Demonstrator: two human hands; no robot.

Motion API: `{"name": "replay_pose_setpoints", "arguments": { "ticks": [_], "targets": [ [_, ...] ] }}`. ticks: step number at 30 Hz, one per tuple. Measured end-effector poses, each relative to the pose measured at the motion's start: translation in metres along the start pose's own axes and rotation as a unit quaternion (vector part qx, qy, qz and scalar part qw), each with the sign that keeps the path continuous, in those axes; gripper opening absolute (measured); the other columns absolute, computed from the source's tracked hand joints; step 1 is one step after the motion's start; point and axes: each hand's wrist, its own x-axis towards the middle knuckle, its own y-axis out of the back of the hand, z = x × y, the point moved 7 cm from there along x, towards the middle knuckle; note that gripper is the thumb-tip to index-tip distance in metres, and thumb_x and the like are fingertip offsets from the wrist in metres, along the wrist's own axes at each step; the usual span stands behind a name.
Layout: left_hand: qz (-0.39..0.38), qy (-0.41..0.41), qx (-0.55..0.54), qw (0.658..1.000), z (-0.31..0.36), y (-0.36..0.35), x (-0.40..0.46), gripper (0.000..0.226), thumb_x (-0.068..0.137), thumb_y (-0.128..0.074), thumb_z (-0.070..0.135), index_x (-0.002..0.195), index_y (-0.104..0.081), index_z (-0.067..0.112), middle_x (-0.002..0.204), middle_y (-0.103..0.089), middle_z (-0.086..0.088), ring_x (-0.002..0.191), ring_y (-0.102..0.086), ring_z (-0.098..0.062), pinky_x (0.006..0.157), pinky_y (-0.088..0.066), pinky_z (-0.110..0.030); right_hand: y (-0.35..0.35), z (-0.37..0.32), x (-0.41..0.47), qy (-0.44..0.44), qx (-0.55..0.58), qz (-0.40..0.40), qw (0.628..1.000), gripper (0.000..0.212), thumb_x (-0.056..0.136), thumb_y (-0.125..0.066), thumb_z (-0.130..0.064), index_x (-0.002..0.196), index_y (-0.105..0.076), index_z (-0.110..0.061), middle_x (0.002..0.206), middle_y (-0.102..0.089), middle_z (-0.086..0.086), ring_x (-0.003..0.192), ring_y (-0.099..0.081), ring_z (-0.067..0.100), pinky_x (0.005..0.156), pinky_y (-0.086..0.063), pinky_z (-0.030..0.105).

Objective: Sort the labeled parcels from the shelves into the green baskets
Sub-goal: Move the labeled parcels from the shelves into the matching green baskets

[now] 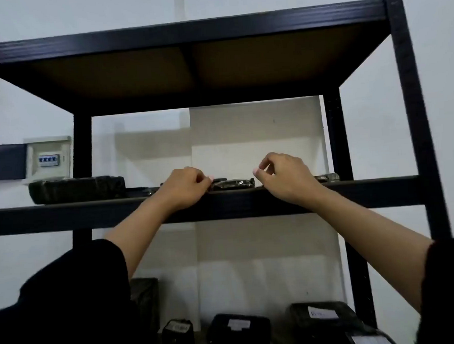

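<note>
A flat black-wrapped parcel (233, 184) lies on the upper shelf (90, 212) of a black metal rack, seen edge-on at eye level. My left hand (187, 186) grips its left end, fingers curled and thumb on top. At the parcel's right end my right hand (284, 179) holds on with curled fingers, its thumb over the top edge. No label shows on this parcel from here. No green basket is in view.
A bigger black parcel (75, 189) sits at the left of the same shelf, a small one (327, 177) at the right. Several labeled black parcels (238, 330) lie on the shelf below. A white electrical box (49, 158) hangs on the wall at left.
</note>
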Motion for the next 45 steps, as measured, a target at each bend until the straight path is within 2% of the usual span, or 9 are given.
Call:
{"name": "replay_pose_setpoints", "arguments": {
  "ticks": [4,7,10,15,19,22,25,29,45],
  "targets": [
    [-0.111,0.072,0.018,0.991,-0.009,-0.031,0.034,0.050,0.093,-0.040,0.051,0.093,-0.063,0.006,0.094,-0.059,-0.008,0.087,-0.053,-0.023,0.072,-0.037,-0.030,-0.031,0.025,0.036,-0.119,-0.050,-0.145,0.981,0.048,0.095,-0.033,-0.050,0.107,-0.059,-0.011,0.117,-0.057,0.014,0.117,-0.050,0.033,0.097,-0.038,0.040],
    [-0.163,0.087,-0.055,0.981,-0.016,-0.048,0.046,0.054,0.092,-0.044,0.051,0.102,-0.065,0.003,0.101,-0.064,-0.011,0.085,-0.057,-0.021,0.071,-0.041,-0.029,-0.054,0.030,0.046,-0.149,0.064,-0.226,0.961,0.036,0.095,-0.044,-0.039,0.108,-0.058,-0.009,0.101,-0.058,0.007,0.090,-0.055,0.021,0.074,-0.041,0.029],
    [-0.139,0.054,-0.130,0.980,-0.020,-0.045,0.047,0.040,0.088,-0.055,0.045,0.114,-0.060,0.015,0.109,-0.066,-0.008,0.098,-0.061,-0.019,0.083,-0.045,-0.027,-0.059,0.034,0.050,-0.125,0.088,-0.210,0.966,0.026,0.090,-0.056,-0.036,0.078,-0.054,-0.012,0.075,-0.052,0.002,0.065,-0.047,0.015,0.053,-0.032,0.027],
    [-0.025,0.009,-0.278,0.960,-0.015,-0.024,0.041,0.054,0.074,-0.076,0.023,0.121,-0.048,0.023,0.108,-0.062,0.003,0.086,-0.067,-0.013,0.067,-0.051,-0.017,-0.051,0.032,0.053,-0.101,0.257,-0.157,0.948,0.013,0.082,-0.072,-0.019,0.083,-0.064,-0.008,0.080,-0.070,0.005,0.073,-0.061,0.016,0.077,-0.052,0.030],
    [0.023,-0.034,-0.351,0.936,-0.010,-0.016,0.032,0.070,0.068,-0.078,0.009,0.126,-0.042,0.023,0.109,-0.060,0.002,0.075,-0.072,-0.016,0.064,-0.056,-0.017,-0.048,0.035,0.053,-0.090,0.308,-0.145,0.936,0.021,0.078,-0.076,-0.013,0.089,-0.058,-0.012,0.084,-0.070,0.003,0.067,-0.063,0.013,0.053,-0.046,0.015],
    [0.039,-0.042,-0.341,0.938,-0.009,-0.015,0.029,0.078,0.066,-0.079,0.011,0.130,-0.039,0.026,0.111,-0.058,0.001,0.077,-0.072,-0.017,0.068,-0.058,-0.020,-0.048,0.036,0.053,-0.086,0.308,-0.142,0.937,0.024,0.077,-0.076,-0.017,0.093,-0.059,-0.014,0.087,-0.073,0.003,0.076,-0.065,0.017,0.068,-0.050,0.023],
    [0.032,-0.039,-0.336,0.941,-0.005,-0.015,0.026,0.077,0.068,-0.078,0.012,0.133,-0.038,0.027,0.112,-0.056,-0.002,0.076,-0.071,-0.015,0.065,-0.057,-0.019,-0.048,0.035,0.051,-0.085,0.302,-0.144,0.939,0.027,0.077,-0.076,-0.019,0.098,-0.061,-0.013,0.090,-0.074,0.005,0.081,-0.066,0.020,0.085,-0.051,0.032],
    [0.017,0.004,-0.326,0.945,-0.005,-0.016,0.022,0.060,0.072,-0.077,0.024,0.121,-0.042,0.026,0.109,-0.059,0.005,0.078,-0.071,-0.010,0.060,-0.054,-0.018,-0.042,0.032,0.048,-0.086,0.328,-0.122,0.933,0.018,0.088,-0.062,-0.012,0.107,-0.060,-0.012,0.093,-0.070,0.006,0.070,-0.062,0.016,0.050,-0.043,0.016],
    [-0.079,0.007,-0.324,0.943,0.013,-0.022,0.004,0.030,0.083,-0.068,0.018,0.112,-0.061,0.014,0.095,-0.075,-0.003,0.087,-0.070,-0.009,0.073,-0.053,-0.013,-0.003,0.031,0.024,-0.036,0.467,-0.005,0.884,0.019,0.081,-0.072,-0.012,0.097,-0.062,-0.007,0.097,-0.071,0.016,0.096,-0.069,0.027,0.088,-0.055,0.034]
  ]
}}
